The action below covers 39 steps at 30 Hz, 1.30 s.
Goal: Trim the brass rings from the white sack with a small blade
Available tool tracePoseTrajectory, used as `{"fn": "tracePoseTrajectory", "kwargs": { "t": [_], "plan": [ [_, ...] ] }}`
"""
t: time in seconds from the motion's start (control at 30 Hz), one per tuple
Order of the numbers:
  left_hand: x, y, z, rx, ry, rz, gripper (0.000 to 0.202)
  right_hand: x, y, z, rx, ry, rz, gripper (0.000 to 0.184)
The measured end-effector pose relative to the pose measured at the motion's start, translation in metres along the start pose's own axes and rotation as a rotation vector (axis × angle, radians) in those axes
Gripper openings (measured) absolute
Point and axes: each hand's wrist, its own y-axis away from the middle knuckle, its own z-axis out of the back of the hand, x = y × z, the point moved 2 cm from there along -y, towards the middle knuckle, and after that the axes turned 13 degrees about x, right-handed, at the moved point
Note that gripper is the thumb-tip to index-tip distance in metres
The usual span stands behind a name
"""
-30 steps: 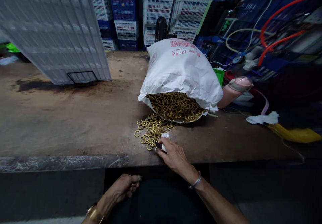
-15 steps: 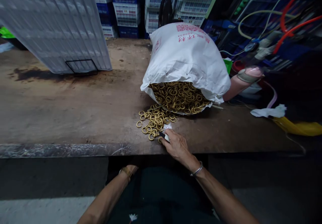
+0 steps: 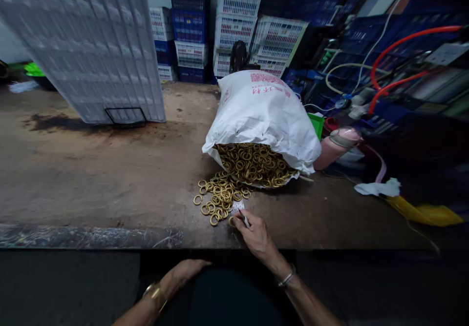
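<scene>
My right hand (image 3: 254, 235) is at the table's front edge, closed around a slim tool (image 3: 245, 218) with a whitish body and a dark pointed tip. Its exact kind is too small to make out. A brass-coloured ring (image 3: 231, 221) lies by my right thumb and index finger. Several more loose rings (image 3: 220, 196) are spread just beyond, spilling from a white woven sack (image 3: 256, 111) that lies on its side with its mouth facing me, full of such rings. My left hand (image 3: 185, 271) is below the table edge near my body, its fingers stretched out and holding nothing visible.
A grey translucent ribbed panel (image 3: 110, 62) stands on the wooden table (image 3: 91, 179) at left. Right of the sack are a pink bottle (image 3: 335, 145), a green container (image 3: 316, 123), orange hoses (image 3: 381, 62) and a yellow bag (image 3: 421, 211). Stacked crates (image 3: 190, 28) stand behind.
The view has tipped upward, so the table sits lower in the picture. My left hand has come into fuller sight. My right hand keeps the tool, now pointing more upward.
</scene>
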Motion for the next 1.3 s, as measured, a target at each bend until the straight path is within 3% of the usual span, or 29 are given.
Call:
{"fn": "tracePoseTrajectory", "kwargs": {
  "t": [0.1,0.17,0.23,0.3,0.4,0.53,0.67,0.83,0.97,1.13,1.3],
  "plan": [
    [-0.029,0.019,-0.008,0.261,-0.078,-0.009,0.029,0.004,0.003,0.002,0.013,-0.111,0.019,0.019],
    [-0.054,0.030,-0.011,0.195,-0.125,-0.132,0.028,0.008,0.004,0.002,0.015,-0.135,0.062,0.020],
    [-0.074,0.033,-0.015,0.034,0.041,-0.213,0.038,0.014,0.004,0.000,0.002,-0.118,0.124,0.020],
    [-0.089,0.025,-0.020,-0.095,0.125,-0.237,0.049,0.020,0.004,-0.002,0.003,-0.096,0.174,0.020],
    [-0.100,0.004,-0.027,-0.166,0.165,-0.257,0.050,0.026,0.003,-0.005,0.042,-0.086,0.211,0.019],
    [-0.101,-0.017,-0.030,-0.212,0.151,-0.305,0.036,0.026,0.001,-0.005,0.051,-0.144,0.153,0.022],
    [-0.095,-0.020,-0.028,-0.237,0.125,-0.295,0.033,0.023,-0.003,-0.008,0.101,-0.248,0.029,0.029],
    [-0.093,-0.016,-0.031,-0.125,0.118,-0.269,0.034,0.021,-0.006,-0.012,0.106,-0.329,-0.004,0.028],
    [-0.090,-0.017,-0.034,-0.045,0.256,-0.279,0.032,0.023,-0.006,-0.008,0.128,-0.357,0.014,0.028],
    [-0.087,-0.016,-0.037,-0.055,0.363,-0.347,0.026,0.019,0.001,-0.004,0.093,-0.105,0.069,0.014],
    [-0.091,-0.012,-0.038,-0.069,0.305,-0.365,0.030,0.016,0.009,-0.012,0.185,0.160,0.183,0.029]
  ]
}}
